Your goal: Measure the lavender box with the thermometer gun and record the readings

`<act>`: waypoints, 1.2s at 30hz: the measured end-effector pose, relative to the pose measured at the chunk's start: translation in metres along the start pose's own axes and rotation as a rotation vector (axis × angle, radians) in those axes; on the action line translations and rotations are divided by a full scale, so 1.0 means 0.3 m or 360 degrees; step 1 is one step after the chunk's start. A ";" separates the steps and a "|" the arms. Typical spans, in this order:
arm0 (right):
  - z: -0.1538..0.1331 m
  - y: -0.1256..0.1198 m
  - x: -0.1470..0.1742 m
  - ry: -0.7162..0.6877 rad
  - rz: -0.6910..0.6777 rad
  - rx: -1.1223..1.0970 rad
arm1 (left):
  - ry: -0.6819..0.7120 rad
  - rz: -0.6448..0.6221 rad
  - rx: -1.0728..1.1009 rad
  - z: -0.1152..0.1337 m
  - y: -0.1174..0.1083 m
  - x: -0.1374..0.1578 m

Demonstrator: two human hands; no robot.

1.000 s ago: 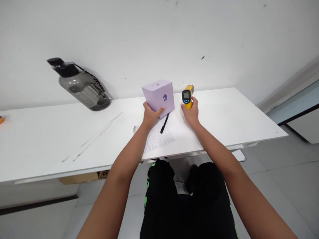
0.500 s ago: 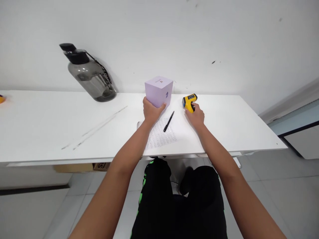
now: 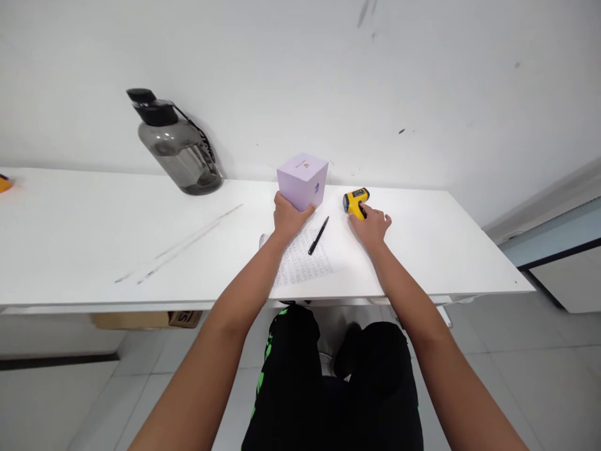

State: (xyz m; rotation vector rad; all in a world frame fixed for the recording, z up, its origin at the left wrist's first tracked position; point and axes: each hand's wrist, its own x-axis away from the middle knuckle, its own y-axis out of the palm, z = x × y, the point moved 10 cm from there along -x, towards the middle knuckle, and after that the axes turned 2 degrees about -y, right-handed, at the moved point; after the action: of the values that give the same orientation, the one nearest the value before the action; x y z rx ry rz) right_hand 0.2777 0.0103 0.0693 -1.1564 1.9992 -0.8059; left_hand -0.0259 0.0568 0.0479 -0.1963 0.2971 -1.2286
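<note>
My left hand (image 3: 290,219) grips the lower part of a lilac cardboard box (image 3: 301,185), thumb on its front right side and fingers round the left. The box stands on the white table near the wall. To its right, a yellow and black infrared thermometer (image 3: 355,199) rests on the table. My right hand (image 3: 370,224) has its thumb and index finger about the thermometer's handle, while other fingers stick out to the right. Between the hands lies a black pen (image 3: 318,235), partly over a sheet of written paper (image 3: 303,263). My left forearm covers the paper's left part.
A grey transparent water bottle (image 3: 181,153) with a black lid stands at the back left by the wall. An orange object (image 3: 4,183) shows at the far left edge. Below the table (image 3: 84,250) is a cardboard carton (image 3: 134,320).
Some fingers of my right hand have straightened away from the thermometer's handle. My left hand keeps hold of the box. The view has shifted slightly.
</note>
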 end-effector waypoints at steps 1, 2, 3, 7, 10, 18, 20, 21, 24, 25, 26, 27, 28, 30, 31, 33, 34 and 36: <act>-0.002 0.004 0.000 -0.0015 0.0007 -0.0003 | -0.0006 -0.0010 -0.0010 0.001 0.000 0.001; -0.002 0.008 0.000 -0.0030 0.0014 -0.0018 | -0.0008 -0.0015 -0.0023 0.002 -0.001 0.001; -0.001 0.011 -0.001 -0.0044 0.0024 -0.0040 | -0.0007 -0.0011 -0.0032 0.004 -0.003 0.000; 0.014 0.019 -0.006 -0.0059 0.0039 -0.0079 | 0.0023 0.0020 0.0027 0.006 -0.012 -0.012; 0.028 0.035 -0.009 -0.0023 -0.0010 -0.0018 | 0.0020 -0.0015 0.0113 -0.009 -0.006 -0.030; 0.035 0.086 -0.023 -0.0086 -0.0034 -0.0125 | 0.0051 -0.0037 0.0156 -0.037 -0.001 -0.058; 0.039 0.095 -0.027 -0.0083 -0.0051 -0.0071 | 0.0042 -0.0040 0.0147 -0.038 -0.002 -0.058; 0.041 0.097 -0.028 -0.0084 -0.0059 -0.0043 | 0.0036 -0.0041 0.0142 -0.039 -0.001 -0.058; 0.043 0.089 -0.029 -0.0099 -0.0046 -0.0003 | 0.0014 -0.0045 0.0154 -0.045 0.003 -0.060; 0.038 0.079 -0.025 -0.0116 -0.0019 0.0020 | 0.0012 -0.0047 0.0172 -0.046 0.005 -0.061; 0.027 0.066 -0.019 -0.0147 0.0017 0.0059 | 0.0015 -0.0047 0.0194 -0.046 0.007 -0.062; 0.008 0.051 -0.008 -0.0201 0.0054 0.0114 | 0.0020 -0.0046 0.0214 -0.044 0.008 -0.062; -0.020 0.039 0.006 -0.0281 0.0083 0.0177 | 0.0027 -0.0046 0.0226 -0.041 0.009 -0.061; -0.096 0.035 0.049 -0.0516 0.0064 0.0285 | 0.0031 -0.0058 0.0208 -0.034 0.011 -0.057; -0.138 0.046 0.076 -0.0657 0.0005 0.0313 | 0.0029 -0.0066 0.0186 -0.030 0.012 -0.054; -0.213 0.095 0.140 -0.0953 -0.0224 0.0334 | 0.0024 -0.0076 0.0142 -0.023 0.014 -0.047; -0.239 0.124 0.172 -0.1077 -0.0353 0.0336 | 0.0024 -0.0078 0.0133 -0.020 0.015 -0.045; -0.267 0.165 0.215 -0.1231 -0.0536 0.0334 | 0.0030 -0.0073 0.0145 -0.017 0.017 -0.042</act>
State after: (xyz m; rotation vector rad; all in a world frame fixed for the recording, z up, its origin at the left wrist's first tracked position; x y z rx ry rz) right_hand 0.1662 -0.0131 0.0606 -1.4190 1.0820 -0.5771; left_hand -0.0266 0.0705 0.0431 -0.1135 0.2532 -1.2874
